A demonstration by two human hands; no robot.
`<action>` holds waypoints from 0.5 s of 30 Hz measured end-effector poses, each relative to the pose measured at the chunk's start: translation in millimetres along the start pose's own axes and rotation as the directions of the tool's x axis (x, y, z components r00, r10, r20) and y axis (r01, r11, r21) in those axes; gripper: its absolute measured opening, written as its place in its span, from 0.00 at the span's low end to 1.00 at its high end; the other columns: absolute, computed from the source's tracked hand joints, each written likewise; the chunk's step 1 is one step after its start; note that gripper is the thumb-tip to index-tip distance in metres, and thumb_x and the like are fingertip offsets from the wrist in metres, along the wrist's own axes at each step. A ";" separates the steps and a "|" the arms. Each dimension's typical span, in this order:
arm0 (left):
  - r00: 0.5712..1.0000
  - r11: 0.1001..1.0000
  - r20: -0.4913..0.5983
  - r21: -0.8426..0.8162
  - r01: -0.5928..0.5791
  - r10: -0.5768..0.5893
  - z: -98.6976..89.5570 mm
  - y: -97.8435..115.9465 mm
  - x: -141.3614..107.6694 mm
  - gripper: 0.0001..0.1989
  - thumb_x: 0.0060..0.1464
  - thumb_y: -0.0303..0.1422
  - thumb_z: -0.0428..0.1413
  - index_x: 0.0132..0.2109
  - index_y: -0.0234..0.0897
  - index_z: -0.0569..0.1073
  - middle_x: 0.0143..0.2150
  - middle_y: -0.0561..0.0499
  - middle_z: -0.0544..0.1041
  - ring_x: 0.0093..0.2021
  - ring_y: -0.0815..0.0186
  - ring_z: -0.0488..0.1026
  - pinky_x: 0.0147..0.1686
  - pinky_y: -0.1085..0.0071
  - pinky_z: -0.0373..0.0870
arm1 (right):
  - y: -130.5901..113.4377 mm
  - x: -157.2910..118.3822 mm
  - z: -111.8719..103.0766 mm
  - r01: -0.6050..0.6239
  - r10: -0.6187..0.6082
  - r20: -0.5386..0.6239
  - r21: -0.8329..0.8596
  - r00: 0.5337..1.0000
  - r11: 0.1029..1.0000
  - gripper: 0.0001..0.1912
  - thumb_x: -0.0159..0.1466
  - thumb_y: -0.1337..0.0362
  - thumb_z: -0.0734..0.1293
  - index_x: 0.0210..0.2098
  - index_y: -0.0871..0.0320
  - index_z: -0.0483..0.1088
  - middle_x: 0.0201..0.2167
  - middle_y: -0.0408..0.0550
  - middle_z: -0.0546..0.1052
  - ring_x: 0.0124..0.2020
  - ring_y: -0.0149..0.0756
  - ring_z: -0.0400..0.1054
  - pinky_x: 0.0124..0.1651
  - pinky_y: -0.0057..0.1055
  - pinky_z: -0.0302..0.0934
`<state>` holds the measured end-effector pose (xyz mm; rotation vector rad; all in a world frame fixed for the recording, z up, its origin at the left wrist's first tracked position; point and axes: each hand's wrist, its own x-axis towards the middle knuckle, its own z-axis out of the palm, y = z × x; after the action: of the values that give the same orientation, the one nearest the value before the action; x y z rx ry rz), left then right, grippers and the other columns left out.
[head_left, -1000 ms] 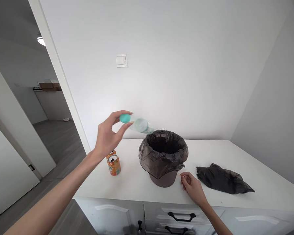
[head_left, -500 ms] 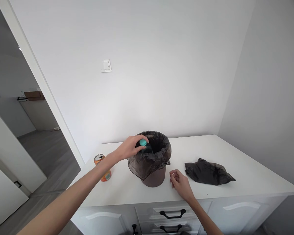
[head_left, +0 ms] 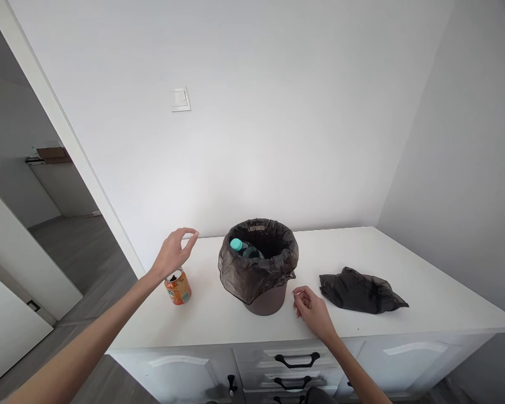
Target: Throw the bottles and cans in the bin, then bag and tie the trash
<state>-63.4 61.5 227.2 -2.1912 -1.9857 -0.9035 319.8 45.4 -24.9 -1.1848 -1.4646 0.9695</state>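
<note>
My left hand (head_left: 174, 251) is in the air with thumb and fingers apart, holding nothing, just above an orange drink can (head_left: 179, 289) on the countertop. In the middle stands a brown bin (head_left: 267, 301) lined with a black plastic bag (head_left: 252, 279), its edge folded over the rim. Inside leans a bottle with a turquoise cap (head_left: 236, 244); its lower part is hidden. My right hand (head_left: 313, 311) rests on the counter beside the bin, its fingers curled in with nothing visible in them. A crumpled black plastic bag (head_left: 362, 290) lies to its right.
The white countertop (head_left: 219, 331) tops a cabinet with drawers and black handles (head_left: 298, 360). A wall with a light switch (head_left: 180, 99) rises behind it, and another wall closes the right side. To the left is an open doorway with a grey floor (head_left: 88, 252).
My left hand has let go of the bottle, which now leans inside the bin, and has moved left to above the can. My right hand has stayed beside the bin.
</note>
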 end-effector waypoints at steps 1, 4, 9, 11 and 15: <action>0.998 0.997 0.048 0.075 0.031 -0.034 5.7 -23.3 -2.6 0.30 0.65 0.57 0.44 0.57 0.42 0.74 0.61 0.44 0.76 0.59 0.49 0.72 0.55 0.55 0.72 | 0.5 -0.3 0.2 -0.004 0.004 0.004 -0.007 1.000 1.000 0.18 0.68 0.46 0.62 0.41 0.55 0.70 0.25 0.44 0.75 0.23 0.37 0.70 0.31 0.33 0.64; 0.983 0.977 0.139 0.189 0.095 -0.123 26.6 -82.9 -18.1 0.36 0.59 0.61 0.48 0.59 0.39 0.74 0.65 0.39 0.73 0.68 0.41 0.63 0.64 0.45 0.63 | 2.2 -0.8 0.8 -0.009 0.009 0.011 -0.032 1.000 0.999 0.18 0.68 0.46 0.62 0.42 0.55 0.70 0.25 0.44 0.75 0.24 0.37 0.69 0.32 0.33 0.63; 0.967 0.957 0.179 0.258 0.133 -0.182 52.9 -126.7 -49.8 0.37 0.64 0.60 0.42 0.70 0.46 0.67 0.78 0.46 0.53 0.77 0.37 0.40 0.69 0.35 0.47 | 3.2 -1.9 3.1 -0.008 0.008 0.005 -0.069 1.000 0.998 0.19 0.68 0.45 0.62 0.42 0.55 0.69 0.25 0.43 0.74 0.23 0.37 0.69 0.32 0.33 0.63; 0.980 0.964 0.172 0.262 0.053 -0.101 55.0 -129.1 -56.6 0.34 0.67 0.58 0.40 0.71 0.50 0.66 0.79 0.50 0.46 0.78 0.38 0.33 0.70 0.33 0.42 | 2.6 -2.8 4.2 -0.014 0.014 -0.006 -0.090 1.000 0.996 0.20 0.68 0.44 0.62 0.42 0.55 0.70 0.25 0.43 0.75 0.23 0.37 0.69 0.31 0.33 0.63; 0.981 0.957 0.179 0.264 -0.120 0.073 51.2 -123.6 -63.2 0.35 0.64 0.57 0.48 0.72 0.50 0.63 0.80 0.51 0.41 0.78 0.40 0.28 0.71 0.34 0.36 | 1.5 -4.3 5.6 -0.027 0.025 -0.021 -0.115 0.999 0.993 0.21 0.67 0.43 0.62 0.42 0.55 0.70 0.25 0.43 0.75 0.23 0.37 0.69 0.31 0.33 0.63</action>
<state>-158.4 47.5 114.6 -2.2425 -1.9127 -0.4133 314.8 41.5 -28.3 -1.2961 -1.5098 0.8983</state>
